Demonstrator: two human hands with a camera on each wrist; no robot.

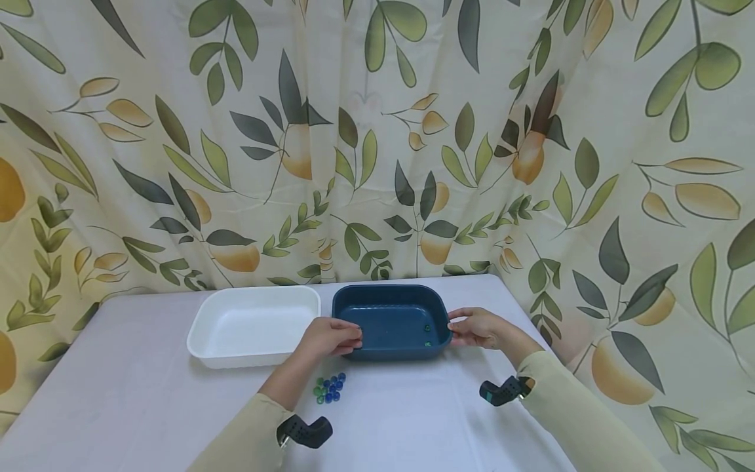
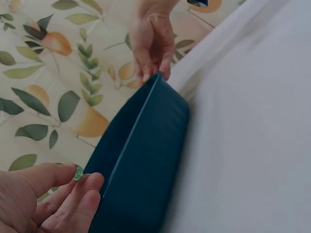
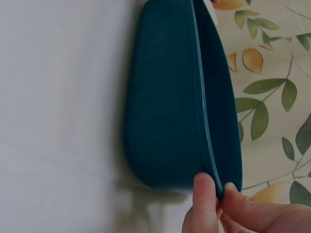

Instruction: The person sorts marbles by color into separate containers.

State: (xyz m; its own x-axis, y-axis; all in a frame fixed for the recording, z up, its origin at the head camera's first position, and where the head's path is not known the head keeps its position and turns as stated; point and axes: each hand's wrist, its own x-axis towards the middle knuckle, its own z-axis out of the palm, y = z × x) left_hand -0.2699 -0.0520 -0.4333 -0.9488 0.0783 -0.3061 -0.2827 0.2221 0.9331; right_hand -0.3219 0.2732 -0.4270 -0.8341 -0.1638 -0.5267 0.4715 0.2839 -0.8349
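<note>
A dark blue plastic basin [image 1: 389, 328] stands on the table, with two small green marbles [image 1: 427, 328] at the right of its floor. My left hand [image 1: 330, 335] is at the basin's left end. Between its thumb and fingers it pinches a clear green marble [image 2: 78, 172], beside the rim; whether the fingers touch the rim I cannot tell. At the opposite end, my right hand [image 1: 480, 328] grips the basin's rim [image 3: 203, 121] between thumb and fingers. Blue and green marbles [image 1: 333, 387] lie in a loose cluster in front of the basin's left corner.
To the left stands a white basin [image 1: 253, 328], close beside the blue one. Both are on a white cloth [image 1: 413, 419] covering the table. Behind and to the right hangs a leaf-and-fruit patterned curtain [image 1: 377, 196].
</note>
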